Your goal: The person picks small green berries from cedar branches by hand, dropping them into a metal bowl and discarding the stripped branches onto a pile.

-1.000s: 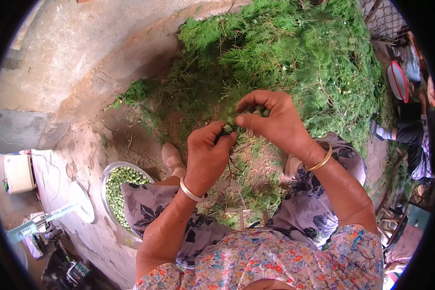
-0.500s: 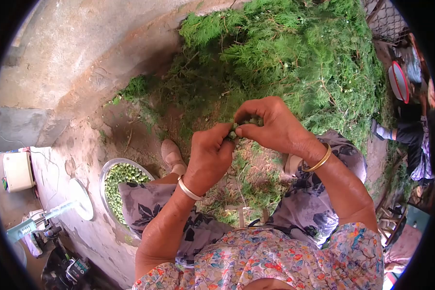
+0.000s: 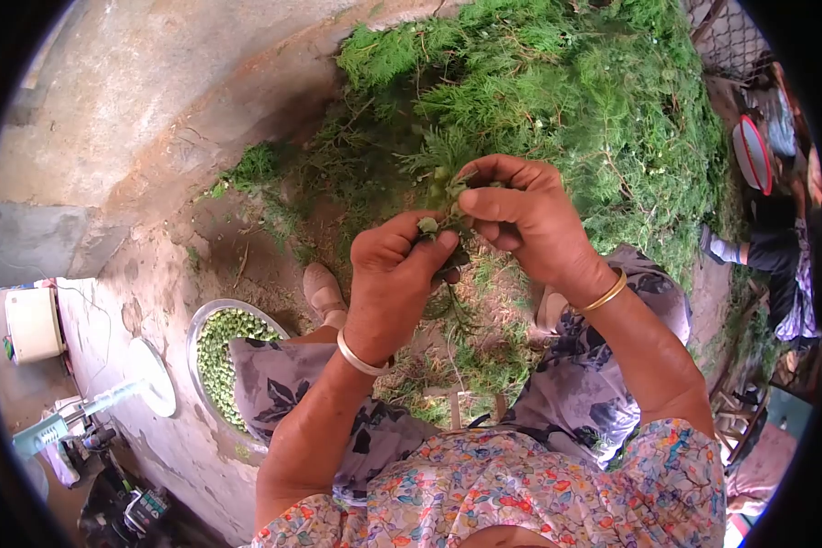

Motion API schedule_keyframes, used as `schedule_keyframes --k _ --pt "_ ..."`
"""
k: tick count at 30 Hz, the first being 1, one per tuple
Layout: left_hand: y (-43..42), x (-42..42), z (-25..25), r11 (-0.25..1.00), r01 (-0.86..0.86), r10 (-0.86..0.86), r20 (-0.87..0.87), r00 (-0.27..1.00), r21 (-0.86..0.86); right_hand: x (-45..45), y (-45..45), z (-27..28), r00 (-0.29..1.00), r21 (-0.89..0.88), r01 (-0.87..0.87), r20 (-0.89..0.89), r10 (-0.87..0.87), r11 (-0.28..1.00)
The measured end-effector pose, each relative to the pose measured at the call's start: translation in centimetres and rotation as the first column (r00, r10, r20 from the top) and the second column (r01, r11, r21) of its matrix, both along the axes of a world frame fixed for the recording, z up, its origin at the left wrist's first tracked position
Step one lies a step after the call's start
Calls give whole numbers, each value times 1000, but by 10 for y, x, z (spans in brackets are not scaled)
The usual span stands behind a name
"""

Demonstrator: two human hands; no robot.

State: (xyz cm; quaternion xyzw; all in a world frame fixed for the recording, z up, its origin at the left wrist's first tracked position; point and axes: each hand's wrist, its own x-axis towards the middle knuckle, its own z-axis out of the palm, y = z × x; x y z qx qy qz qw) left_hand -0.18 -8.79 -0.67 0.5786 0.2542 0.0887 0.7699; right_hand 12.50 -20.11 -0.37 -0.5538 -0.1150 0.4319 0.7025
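In front of my lap, my left hand (image 3: 395, 279) pinches a green conifer sprig (image 3: 444, 173) between thumb and curled fingers. Feathery tips of the sprig stick out above both hands, and part of it hangs below. My right hand (image 3: 541, 219), wearing a gold bangle, closes thumb and fingers on the upper part of the same sprig, where pale green cones show. The fingers hide whether any cone lies loose in that hand. To the left, a round metal basin (image 3: 194, 342) holds many small green cones (image 3: 221, 352).
A large heap of cut conifer branches (image 3: 575, 110) lies ahead and to the right. A concrete wall (image 3: 155, 110) rises at the left. A light blue fan (image 3: 110, 397) stands beyond the basin. Another person's leg (image 3: 758, 254) shows at the far right.
A leafy sprig now shows between my hands, where only small green bits showed before. My right hand has moved slightly right and turned; my left hand has shifted slightly.
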Motion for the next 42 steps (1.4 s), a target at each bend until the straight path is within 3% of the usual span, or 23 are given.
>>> schedule_keyframes --k 3,5,8,10,15,18,20,22,27,29,30,32,34,36,38,40,42 --pt "2 1 -1 1000 15 -15 31 999 -9 4 -3 0 996 81 -11 -92 19 997" --pt "2 1 -2 1000 13 -13 43 999 -16 3 -3 2 989 -39 -120 81 122 992" --pt "3 1 -5 1000 -4 3 21 1000 13 0 -2 7 987 -124 -98 117 113 987" --pt "4 -1 -11 982 79 -80 -3 997 170 0 -3 6 982 -185 -95 145 123 978" --pt "4 0 -9 986 83 -83 -7 997 142 1 -4 11 985 -221 -119 99 144 968" --pt "6 0 -9 992 87 -85 -21 996 89 2 -5 8 963 -225 -142 194 187 964" --pt "7 0 -9 991 102 -100 -23 995 81 -1 -4 0 831 -145 -115 528 176 983" --pt "8 0 -7 995 95 -98 -119 988 -31 -4 -4 -1 806 -162 -115 562 187 980" --pt "6 0 -10 993 111 -116 -108 987 -49 -4 -4 -5 747 -146 -86 645 160 986" --pt "6 0 -8 992 120 -124 -98 987 -44 -2 -5 2 892 -196 -97 418 172 976" --pt "7 1 -6 988 132 -139 -94 986 -74 1 -6 2 891 -196 -99 419 174 976" --pt "8 0 -4 985 139 -149 -88 985 -103 7 -7 1 983 -53 -182 1 182 982" --pt "8 1 -2 965 119 -124 -7 992 -232 8 -6 5 986 -24 -154 -64 152 988" --pt "10 1 0 967 117 -124 -15 992 -226 9 -8 7 983 -1 -132 -127 131 991" --pt "12 -1 1 969 116 -125 -26 992 -219 13 -11 3 949 140 -143 -262 176 980" --pt "14 -1 -1 954 140 -154 -34 987 -264 12 -10 5 956 120 -119 -255 147 986" --pt "15 -1 0 948 114 -132 -41 990 -298 12 -7 7 932 207 28 -359 49 978"
